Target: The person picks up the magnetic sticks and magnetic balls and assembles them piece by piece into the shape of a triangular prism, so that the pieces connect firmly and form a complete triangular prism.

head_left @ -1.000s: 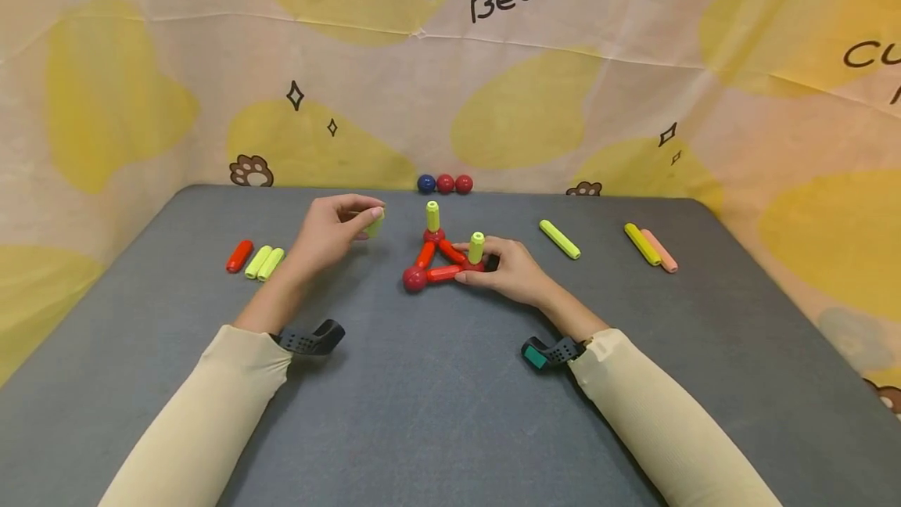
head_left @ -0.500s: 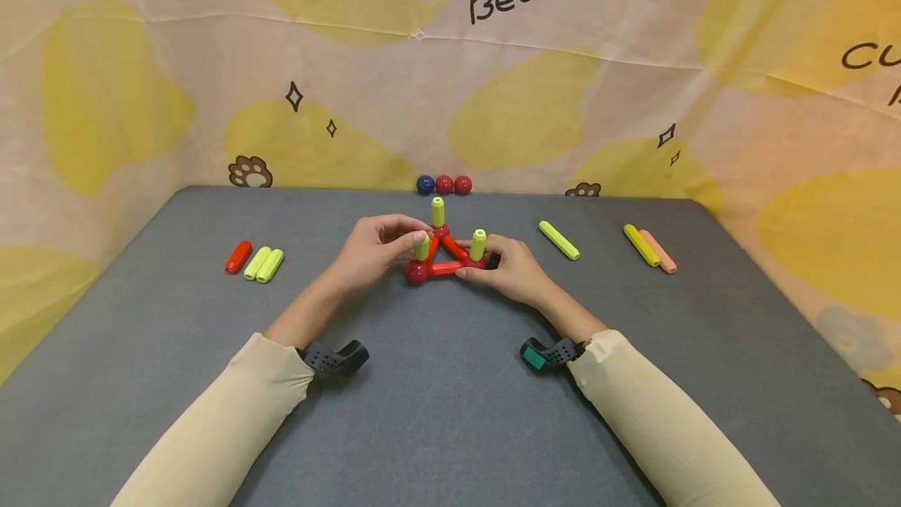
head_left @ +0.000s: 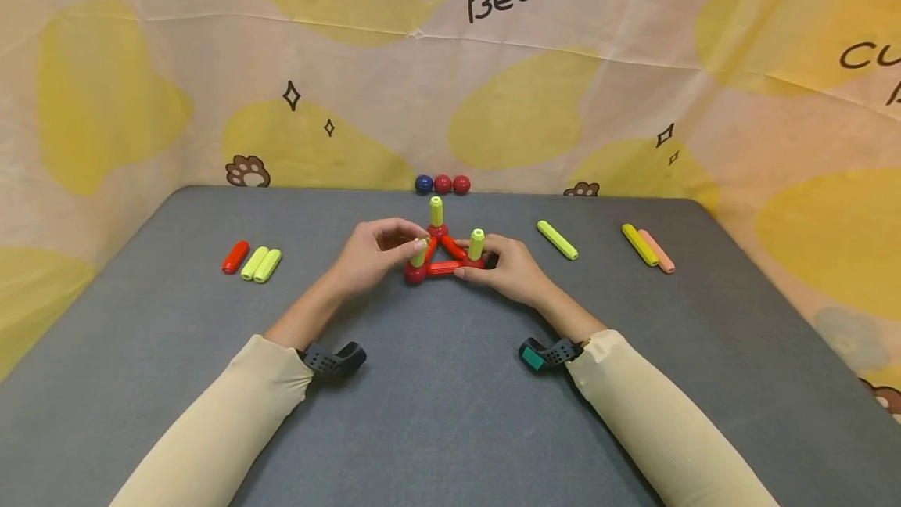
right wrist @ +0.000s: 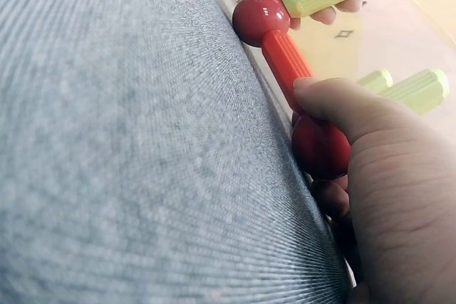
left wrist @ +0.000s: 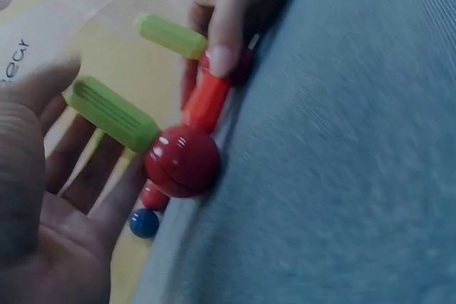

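Pinching, seemingly, a green stick (head_left: 418, 257) — the left hand (head_left: 369, 258); right hand (head_left: 512, 271) grips a half-hidden red ball (right wrist: 319, 147). Beyond the bench's far edge (head_left: 338, 192): "cute Bear" cloth (head_left: 521, 108).

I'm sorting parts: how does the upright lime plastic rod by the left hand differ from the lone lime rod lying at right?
The upright rod stands on a glossy red ball; the lone rod lies on the grey table. The upright rod looks shorter than the lone rod. Both are lime.
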The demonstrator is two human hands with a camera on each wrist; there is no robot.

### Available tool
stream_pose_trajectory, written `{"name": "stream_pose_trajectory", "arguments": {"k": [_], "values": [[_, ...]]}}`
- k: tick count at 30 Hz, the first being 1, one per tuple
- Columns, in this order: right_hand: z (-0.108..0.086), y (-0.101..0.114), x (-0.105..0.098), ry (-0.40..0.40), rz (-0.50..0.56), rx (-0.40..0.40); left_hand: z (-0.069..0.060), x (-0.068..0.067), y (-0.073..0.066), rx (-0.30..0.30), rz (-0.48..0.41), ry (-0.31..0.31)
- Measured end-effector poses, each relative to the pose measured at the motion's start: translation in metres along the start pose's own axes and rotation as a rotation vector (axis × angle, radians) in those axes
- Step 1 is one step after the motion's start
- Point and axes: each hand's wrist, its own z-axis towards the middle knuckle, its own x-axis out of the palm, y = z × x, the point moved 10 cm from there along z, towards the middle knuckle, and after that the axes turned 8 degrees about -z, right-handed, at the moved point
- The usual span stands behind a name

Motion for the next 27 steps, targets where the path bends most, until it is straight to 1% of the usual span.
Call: {"name": "stream_pose_trajectory", "arguments": {"k": [3,5,8,12,16,18,20,23,24,27], "values": [[0.000,0.000,0.000,-0.001,-0.003,-0.004,0.000,0.000,0.002,0.040,-0.013,-0.025],[0.000,0.000,0.000,-0.003,-0.007,-0.004,-0.001,0.002,0.005,0.054,-0.007,-0.030],[0.000,0.000,-0.001,-0.011,-0.007,0.004,-0.002,0.005,0.009,0.059,0.068,-0.030],[-0.001,0.000,-0.001,-0.014,-0.006,0.003,-0.003,0.004,0.016,0.038,0.156,-0.052],[-0.001,0.002,0.000,0.000,0.024,-0.015,-0.002,-0.003,0.024,0.009,0.162,-0.095],[-0.001,0.001,-0.002,-0.007,0.079,-0.022,-0.001,-0.006,0.028,-0.005,0.151,-0.112],[0.002,-0.002,-0.007,-0.037,0.134,-0.013,0.000,-0.009,0.030,-0.011,0.133,-0.127],[0.009,-0.013,-0.017,-0.117,0.213,0.046,0.001,-0.012,0.032,-0.007,0.108,-0.141],[0.012,-0.018,-0.020,-0.146,0.229,0.078,0.001,-0.012,0.032,-0.005,0.105,-0.141],[0.021,-0.036,-0.023,-0.226,0.233,0.195,0.000,-0.010,0.034,-0.012,0.115,-0.132]]}}
